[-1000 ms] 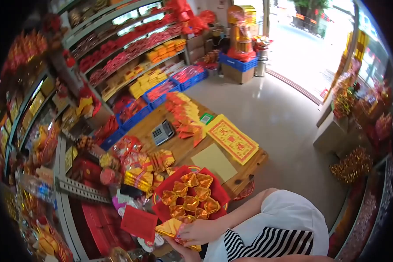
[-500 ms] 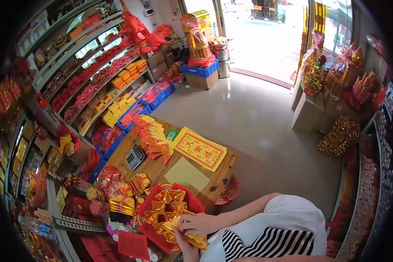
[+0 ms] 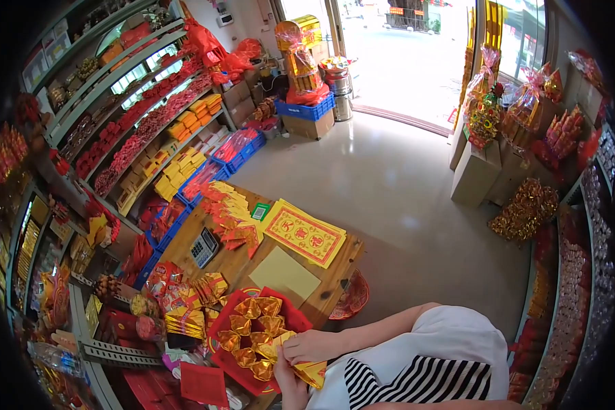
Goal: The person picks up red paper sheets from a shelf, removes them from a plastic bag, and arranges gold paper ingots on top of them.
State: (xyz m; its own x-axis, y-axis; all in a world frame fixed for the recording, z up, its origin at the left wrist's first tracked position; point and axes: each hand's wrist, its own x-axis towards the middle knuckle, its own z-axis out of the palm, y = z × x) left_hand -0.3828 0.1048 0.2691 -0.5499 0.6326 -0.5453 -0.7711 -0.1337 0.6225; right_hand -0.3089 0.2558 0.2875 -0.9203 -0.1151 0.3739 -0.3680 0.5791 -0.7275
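Note:
My right hand [image 3: 316, 347] and my left hand [image 3: 290, 384] are closed together on a piece of folded gold paper [image 3: 312, 374], just in front of my white clothing. A shiny pointed end of the paper sticks out below my right hand, and another part shows above my left thumb. Most of my left fingers are hidden. Right beside my hands lies a red tray [image 3: 292, 312] holding several gold paper ingots [image 3: 249, 308] in rows.
On the wooden table [image 3: 342, 277] lie yellow printed sheets [image 3: 306, 232], a plain yellow sheet [image 3: 285, 275], red-and-yellow paper pieces [image 3: 232, 215], a calculator [image 3: 204, 247] and a red packet [image 3: 203, 384]. Stocked shelves [image 3: 133, 119] line the left. An open doorway [image 3: 403, 75] is ahead.
Both hands keep hold of the gold paper, which has drawn back slightly from the tray, uncovering more ingots. The view has shifted a little.

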